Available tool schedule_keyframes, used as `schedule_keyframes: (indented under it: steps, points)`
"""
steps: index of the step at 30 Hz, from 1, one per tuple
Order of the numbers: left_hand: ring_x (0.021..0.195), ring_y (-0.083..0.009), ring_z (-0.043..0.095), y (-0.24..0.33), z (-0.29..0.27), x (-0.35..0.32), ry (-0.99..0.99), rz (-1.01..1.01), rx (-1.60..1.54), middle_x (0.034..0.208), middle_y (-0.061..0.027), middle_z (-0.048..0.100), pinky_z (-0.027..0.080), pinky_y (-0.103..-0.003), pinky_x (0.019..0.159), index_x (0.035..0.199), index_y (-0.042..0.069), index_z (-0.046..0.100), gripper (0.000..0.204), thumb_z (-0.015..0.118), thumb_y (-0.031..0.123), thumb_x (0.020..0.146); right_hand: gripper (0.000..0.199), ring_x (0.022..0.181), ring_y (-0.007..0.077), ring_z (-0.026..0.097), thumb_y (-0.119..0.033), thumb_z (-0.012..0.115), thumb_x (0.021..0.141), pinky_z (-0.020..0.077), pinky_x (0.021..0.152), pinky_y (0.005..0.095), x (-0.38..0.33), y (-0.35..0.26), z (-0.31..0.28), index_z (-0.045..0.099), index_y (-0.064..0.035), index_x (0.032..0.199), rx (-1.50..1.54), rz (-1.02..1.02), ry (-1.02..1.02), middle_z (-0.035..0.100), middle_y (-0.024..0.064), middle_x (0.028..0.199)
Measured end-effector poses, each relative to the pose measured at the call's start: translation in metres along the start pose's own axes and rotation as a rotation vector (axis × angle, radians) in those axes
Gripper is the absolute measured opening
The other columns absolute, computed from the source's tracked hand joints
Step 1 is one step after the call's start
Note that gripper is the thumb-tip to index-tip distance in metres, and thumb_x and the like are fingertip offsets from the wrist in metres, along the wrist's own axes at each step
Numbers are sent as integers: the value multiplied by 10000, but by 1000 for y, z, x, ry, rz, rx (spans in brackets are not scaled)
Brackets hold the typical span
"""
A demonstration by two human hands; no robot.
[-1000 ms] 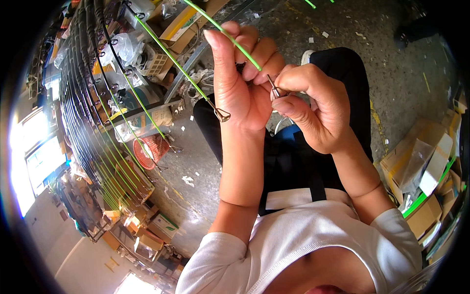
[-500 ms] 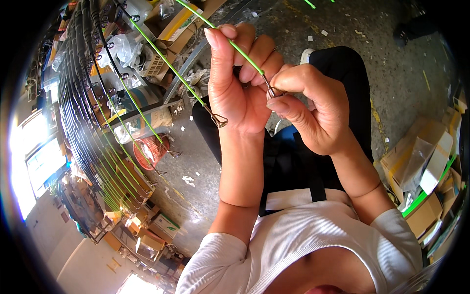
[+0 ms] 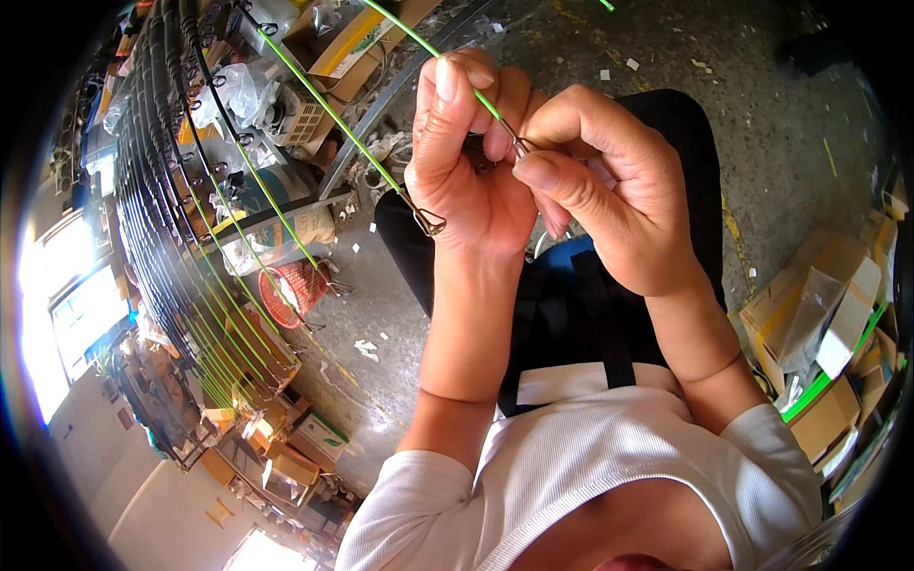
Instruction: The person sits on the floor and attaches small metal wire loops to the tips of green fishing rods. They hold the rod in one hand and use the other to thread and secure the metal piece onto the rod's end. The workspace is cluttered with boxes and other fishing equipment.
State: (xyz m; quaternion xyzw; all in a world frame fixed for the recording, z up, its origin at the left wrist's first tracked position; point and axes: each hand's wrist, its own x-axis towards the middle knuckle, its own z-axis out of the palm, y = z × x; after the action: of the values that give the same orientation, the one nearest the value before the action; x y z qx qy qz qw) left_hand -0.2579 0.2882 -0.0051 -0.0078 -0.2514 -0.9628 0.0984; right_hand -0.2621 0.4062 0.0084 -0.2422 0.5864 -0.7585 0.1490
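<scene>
Looks like ring-fitting to me: the left hand (image 3: 476,190) pinches one green rod (image 3: 400,26), other fingers loosely curled, and the right hand (image 3: 624,195) has thumb and forefinger closed on one metal ring (image 3: 521,146) at its tip — next move calls for steady lining-up. One more ringed rod (image 3: 328,108) shows beside the left hand — the bunch of rods (image 3: 157,228) beyond's too crowded to count.

glossy green rod (image 3: 411,33), metal tip (image 3: 520,144)
</scene>
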Motion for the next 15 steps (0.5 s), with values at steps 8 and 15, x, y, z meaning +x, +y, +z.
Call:
schedule_keyframes:
  steps: [8, 15]
  points:
    - [780, -164, 474, 0, 6, -7, 242, -158, -320, 886, -48, 522, 440, -277, 693, 1134, -15, 525, 486, 472, 423, 930, 106, 559, 65, 486, -79, 588, 879, 405, 515, 186, 1, 14, -9, 574, 18, 920, -133, -181, 108, 608, 60, 785]
    - [926, -212, 536, -13, 1, -19, 255, -194, -177, 974, -81, 570, 469, -327, 852, 1223, -20, 487, 562, 360, 457, 954, 222, 700, 264, 615, -88, 715, 694, 499, 602, 340, -11, 13, -14, 643, -68, 903, -671, -254, -26, 575, 71, 815]
